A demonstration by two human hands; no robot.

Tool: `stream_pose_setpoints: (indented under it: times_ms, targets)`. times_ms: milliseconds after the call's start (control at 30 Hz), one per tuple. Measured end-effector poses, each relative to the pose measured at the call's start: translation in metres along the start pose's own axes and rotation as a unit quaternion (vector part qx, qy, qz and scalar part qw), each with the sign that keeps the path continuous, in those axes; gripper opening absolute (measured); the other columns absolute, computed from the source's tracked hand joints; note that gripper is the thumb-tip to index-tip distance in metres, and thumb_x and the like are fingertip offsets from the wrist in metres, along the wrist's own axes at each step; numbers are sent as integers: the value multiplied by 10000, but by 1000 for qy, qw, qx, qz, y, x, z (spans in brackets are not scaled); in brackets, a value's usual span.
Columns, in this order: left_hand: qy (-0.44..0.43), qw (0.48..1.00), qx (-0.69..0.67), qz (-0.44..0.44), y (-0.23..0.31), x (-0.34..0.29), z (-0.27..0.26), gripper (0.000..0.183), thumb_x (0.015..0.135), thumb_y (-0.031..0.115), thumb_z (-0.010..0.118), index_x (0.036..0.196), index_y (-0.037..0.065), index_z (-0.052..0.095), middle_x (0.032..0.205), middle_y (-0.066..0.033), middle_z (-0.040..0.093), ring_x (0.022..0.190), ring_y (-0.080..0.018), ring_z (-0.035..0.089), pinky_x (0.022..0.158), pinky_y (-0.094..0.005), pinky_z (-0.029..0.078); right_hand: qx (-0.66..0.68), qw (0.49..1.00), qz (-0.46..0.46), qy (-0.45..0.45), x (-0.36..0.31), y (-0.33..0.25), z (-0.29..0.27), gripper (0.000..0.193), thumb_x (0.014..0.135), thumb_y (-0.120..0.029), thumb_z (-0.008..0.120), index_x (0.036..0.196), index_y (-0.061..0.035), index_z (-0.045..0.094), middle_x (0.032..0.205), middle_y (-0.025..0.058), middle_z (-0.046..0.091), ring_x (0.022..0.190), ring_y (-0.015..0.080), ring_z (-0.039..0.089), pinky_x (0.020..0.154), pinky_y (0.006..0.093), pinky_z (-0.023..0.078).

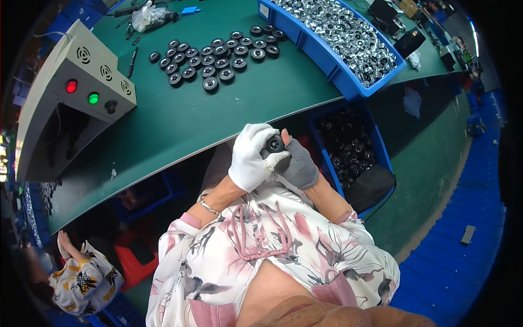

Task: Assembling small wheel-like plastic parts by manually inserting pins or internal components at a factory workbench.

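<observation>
In front of my body, just off the table's near edge, a small black wheel point(274, 144) with a spoked hub is held between my hands. My left hand point(250, 157), in a white glove, curls its fingers and thumb around the wheel from the left. On the other side, my right hand point(301, 166) wears a grey dotted glove with a bare thumb tip and closes against the wheel. Its other fingers are mostly hidden. Many similar black wheels point(211, 84) lie in a loose group on the green table point(180, 117).
A blue bin point(348, 90) full of shiny metal parts stands at the table's right. Below it, another blue bin point(385, 158) holds black wheels and a dark cloth point(370, 186). A beige machine point(76, 65) with red and green lights stands left. Another person point(87, 278) sits lower left.
</observation>
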State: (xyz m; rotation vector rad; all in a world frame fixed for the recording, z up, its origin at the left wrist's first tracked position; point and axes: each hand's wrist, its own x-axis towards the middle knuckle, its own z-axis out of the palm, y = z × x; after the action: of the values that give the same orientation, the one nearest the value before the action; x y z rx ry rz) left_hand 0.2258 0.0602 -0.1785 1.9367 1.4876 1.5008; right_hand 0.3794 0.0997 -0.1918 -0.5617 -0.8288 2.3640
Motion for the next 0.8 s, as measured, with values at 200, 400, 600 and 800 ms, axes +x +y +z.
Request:
stream_pose_setpoints:
  times_ms: [200, 400, 600, 800]
  targets:
    - [-31, 999, 16, -36, 1, -5, 7, 500, 619, 99, 881, 1064, 15, 668, 1067, -117, 642, 875, -252, 624, 721, -320, 530, 24, 999, 6, 32, -7, 12, -13, 528, 1106, -486, 340, 1159, -53, 637, 1043, 31, 655, 930, 96, 624, 801, 265, 521]
    - [-21, 998, -45, -42, 3, -7, 13, 515, 626, 94, 886, 1083, 12, 664, 1075, -145, 639, 961, -313, 639, 777, -391, 536, 105, 994, -12, -25, -6, 18, -18, 579, 1095, -538, 310, 1180, -55, 618, 1070, 42, 650, 948, 120, 630, 834, 272, 521]
    - [1, 1000, -26, -18, -8, -12, 19, 515, 620, 102, 893, 1072, 0, 667, 1037, -144, 653, 915, -330, 654, 778, -397, 544, 150, 984, 55, 84, -18, 5, 6, 512, 1088, -510, 382, 1177, -56, 600, 1050, 31, 634, 952, 113, 624, 840, 265, 517]
    - [-10, 997, -6, -77, -3, -16, 21, 512, 647, 110, 891, 1095, 13, 661, 1005, -146, 665, 887, -324, 676, 761, -376, 562, -391, 876, -229, 164, -30, 17, -15, 240, 1078, -203, 492, 1120, -29, 652, 971, 13, 629, 762, 135, 586, 660, 273, 475]
